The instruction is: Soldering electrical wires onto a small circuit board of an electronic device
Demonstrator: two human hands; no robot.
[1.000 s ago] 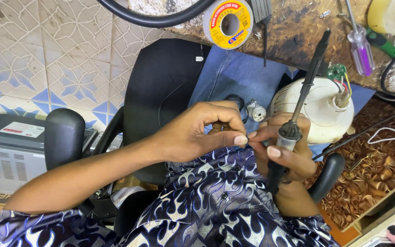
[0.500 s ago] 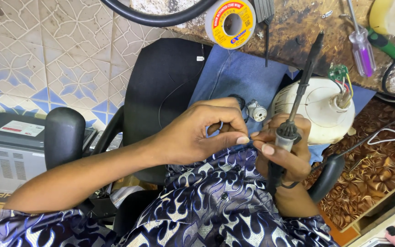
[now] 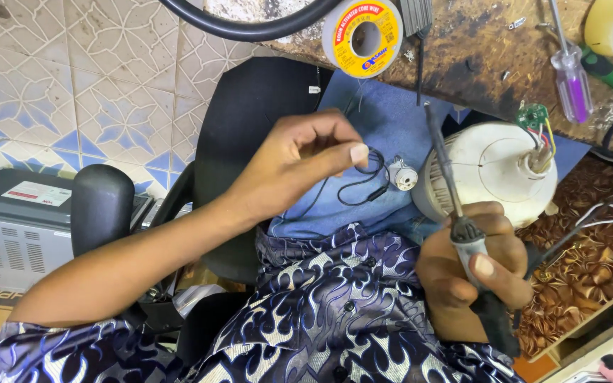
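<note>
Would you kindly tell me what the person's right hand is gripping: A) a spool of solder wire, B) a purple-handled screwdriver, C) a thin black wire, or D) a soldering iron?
D: the right hand is closed around the soldering iron, its tip pointing up beside the white bulb housing.
</note>
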